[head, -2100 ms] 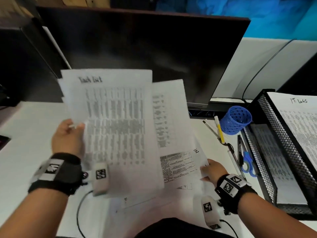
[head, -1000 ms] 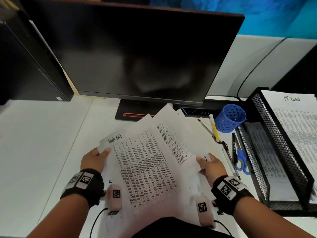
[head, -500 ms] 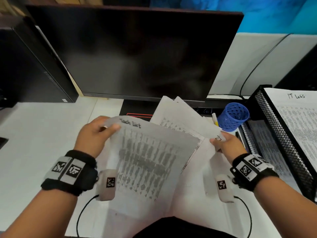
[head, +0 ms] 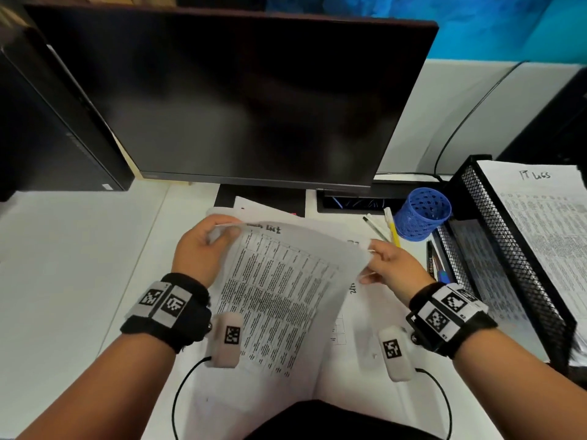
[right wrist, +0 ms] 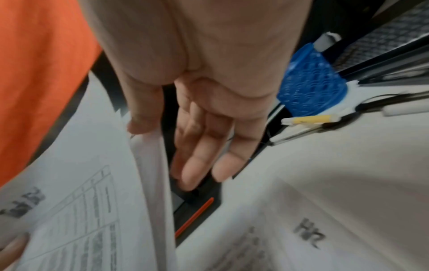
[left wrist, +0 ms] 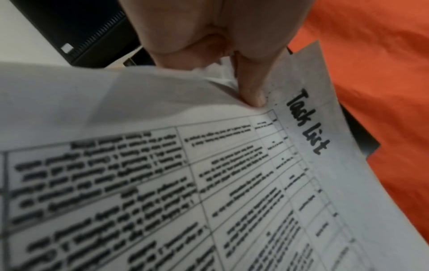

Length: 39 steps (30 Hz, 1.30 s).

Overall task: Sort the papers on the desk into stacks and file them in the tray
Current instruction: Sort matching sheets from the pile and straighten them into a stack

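Observation:
A bundle of printed sheets headed "Task List" is held just above the desk, in front of the monitor, bowed upward between both hands. My left hand pinches its top left corner; in the left wrist view the thumb presses beside the heading of the Task List sheet. My right hand pinches the top right corner, with the thumb on the sheets' edge and the other fingers nearly straight behind. More papers lie underneath, one headed "HR". The black mesh tray at the right carries an "IT Logs" sheet.
A dark monitor stands right behind the papers, with a black computer case to its left. A blue mesh pen cup lies on its side between my right hand and the tray, with pens spilled beside it.
The bundle, first held upright by my left hand, came down towards the desk. My right hand moved up to its top right corner, and both hands now hold it bowed by the top edge.

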Available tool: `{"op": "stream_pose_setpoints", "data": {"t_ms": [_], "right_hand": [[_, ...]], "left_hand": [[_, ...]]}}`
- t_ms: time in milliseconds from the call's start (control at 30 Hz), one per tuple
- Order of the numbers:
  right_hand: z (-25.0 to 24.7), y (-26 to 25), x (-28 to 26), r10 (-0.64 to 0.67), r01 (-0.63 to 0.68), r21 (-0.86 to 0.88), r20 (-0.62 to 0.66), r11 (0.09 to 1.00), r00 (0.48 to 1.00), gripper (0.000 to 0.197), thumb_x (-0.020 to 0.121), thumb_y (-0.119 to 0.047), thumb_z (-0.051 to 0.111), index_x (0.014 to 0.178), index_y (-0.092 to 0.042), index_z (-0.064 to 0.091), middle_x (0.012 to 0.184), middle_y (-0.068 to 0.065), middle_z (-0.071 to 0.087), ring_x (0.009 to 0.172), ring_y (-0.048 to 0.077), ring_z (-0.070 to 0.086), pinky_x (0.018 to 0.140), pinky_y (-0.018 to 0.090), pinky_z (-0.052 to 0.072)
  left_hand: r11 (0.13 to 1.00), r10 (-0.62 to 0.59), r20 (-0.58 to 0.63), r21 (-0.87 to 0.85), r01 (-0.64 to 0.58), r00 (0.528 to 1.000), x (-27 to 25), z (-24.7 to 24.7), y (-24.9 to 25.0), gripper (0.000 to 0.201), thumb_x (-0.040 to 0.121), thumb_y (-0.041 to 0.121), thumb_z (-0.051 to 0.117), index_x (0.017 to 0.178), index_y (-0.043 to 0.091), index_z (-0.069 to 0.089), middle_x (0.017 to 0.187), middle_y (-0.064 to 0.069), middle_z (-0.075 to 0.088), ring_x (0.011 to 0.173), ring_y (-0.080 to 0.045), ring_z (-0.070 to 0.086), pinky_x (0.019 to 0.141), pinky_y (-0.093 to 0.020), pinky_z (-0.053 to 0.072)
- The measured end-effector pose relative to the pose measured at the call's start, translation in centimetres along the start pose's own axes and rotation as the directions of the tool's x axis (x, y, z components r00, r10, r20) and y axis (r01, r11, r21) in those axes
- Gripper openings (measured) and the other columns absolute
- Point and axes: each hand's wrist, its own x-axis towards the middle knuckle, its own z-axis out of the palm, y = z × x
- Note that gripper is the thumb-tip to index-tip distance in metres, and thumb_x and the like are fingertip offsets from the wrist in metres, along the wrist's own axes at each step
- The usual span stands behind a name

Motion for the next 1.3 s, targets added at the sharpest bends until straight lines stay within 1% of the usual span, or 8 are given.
{"op": "stream_pose_setpoints", "data": {"t_ms": [100, 233, 367, 500, 667, 967, 1167, 1300], "right_hand": [[-0.7, 2.1, 0.5, 0.179, -0.183, -0.031, -0.104, 0.983, 0.978, 0.028, 0.093, -0.020, 0.056, 0.117, -0.007, 0.060, 0.096, 0.006, 0.068, 0.080, 0.018, 0.062, 0.068, 0.028, 0.050], [-0.8, 4.8, 1.3, 0.456, -0.465, -0.043, -0.137, 0.884, 0.879, 0.029, 0.094, -0.013, 0.052, 0.121, -0.001, 0.055, 0.099, 0.010, 0.058, 0.077, 0.018, 0.056, 0.065, 0.031, 0.048], [0.2, 6.3, 1.5, 0.484, -0.503, -0.169, -0.138, 0.848, 0.864, 0.036, 0.090, -0.015, 0.056, 0.123, -0.001, 0.056, 0.101, 0.009, 0.057, 0.090, 0.023, 0.057, 0.089, 0.044, 0.054], [1.6, 6.9, 1.8, 0.472, -0.494, -0.247, -0.147, 0.833, 0.869, 0.045, 0.083, -0.024, 0.068, 0.122, -0.004, 0.058, 0.101, 0.007, 0.060, 0.081, 0.021, 0.056, 0.079, 0.033, 0.052], [3.4, 6.2, 2.1, 0.429, -0.432, -0.502, -0.128, 0.749, 0.894, 0.035, 0.090, -0.022, 0.058, 0.116, 0.001, 0.061, 0.119, 0.015, 0.063, 0.112, 0.031, 0.058, 0.090, 0.031, 0.044], [0.3, 4.6, 2.0, 0.288, -0.351, -0.488, -0.202, 0.799, 0.936, 0.019, 0.090, -0.012, 0.056, 0.100, 0.000, 0.066, 0.110, 0.018, 0.066, 0.101, 0.029, 0.060, 0.079, 0.025, 0.040], [-1.6, 0.5, 1.4, 0.118, -0.166, -0.460, -0.132, 0.872, 0.984, 0.006, 0.089, -0.016, 0.062, 0.083, -0.017, 0.064, 0.085, 0.001, 0.067, 0.093, 0.024, 0.063, 0.075, 0.026, 0.044], [-0.7, -1.9, 0.8, 0.026, -0.037, -0.524, -0.027, 0.851, 0.999, 0.011, 0.091, -0.020, 0.060, 0.083, -0.017, 0.053, 0.082, -0.006, 0.058, 0.088, 0.017, 0.055, 0.067, 0.022, 0.039]], "left_hand": [[0.995, -0.060, -0.067, 0.071, 0.064, 0.996, 0.5, -0.3, -1.1, 0.034, 0.090, 0.018, 0.059, 0.121, 0.027, 0.051, 0.108, 0.006, 0.059, 0.099, -0.015, 0.056, 0.074, -0.015, 0.040], [0.950, -0.310, -0.013, 0.041, 0.310, 0.951, 1.0, 0.0, -4.8, 0.080, 0.085, 0.013, 0.067, 0.143, 0.040, 0.020, 0.133, -0.010, 0.051, 0.116, -0.028, 0.052, 0.096, -0.036, 0.039], [0.849, -0.470, 0.070, 0.309, 0.429, 0.880, 0.2, 0.7, -9.5, 0.054, 0.086, 0.018, 0.064, 0.136, 0.014, 0.042, 0.128, -0.014, 0.057, 0.114, -0.032, 0.054, 0.094, -0.037, 0.040], [0.796, -0.510, 0.150, 0.455, 0.399, 0.847, -2.0, 1.5, -12.7, 0.048, 0.091, 0.023, 0.058, 0.134, 0.007, 0.046, 0.132, -0.012, 0.056, 0.118, -0.030, 0.053, 0.099, -0.037, 0.040], [0.839, -0.468, 0.183, 0.400, 0.369, 0.864, -3.6, 2.0, -13.4, 0.045, 0.092, 0.026, 0.056, 0.132, 0.009, 0.048, 0.126, -0.009, 0.059, 0.116, -0.026, 0.054, 0.097, -0.034, 0.042], [0.920, -0.381, 0.105, 0.139, 0.366, 0.918, -2.6, -2.4, -10.0, 0.007, 0.089, 0.015, 0.061, 0.095, 0.013, 0.065, 0.092, -0.006, 0.065, 0.094, -0.023, 0.061, 0.081, -0.029, 0.040], [0.913, -0.079, 0.224, 0.408, -0.019, 0.971, -0.7, -3.4, -6.6, 0.016, 0.089, 0.022, 0.062, 0.099, 0.013, 0.070, 0.106, 0.017, 0.054, 0.112, -0.013, 0.044, 0.091, -0.026, 0.031], [0.946, -0.019, 0.375, 0.306, -0.104, 0.927, -0.8, -1.2, -5.4, 0.018, 0.088, 0.030, 0.063, 0.104, 0.024, 0.065, 0.119, 0.030, 0.043, 0.121, -0.004, 0.035, 0.101, -0.025, 0.027]]}}
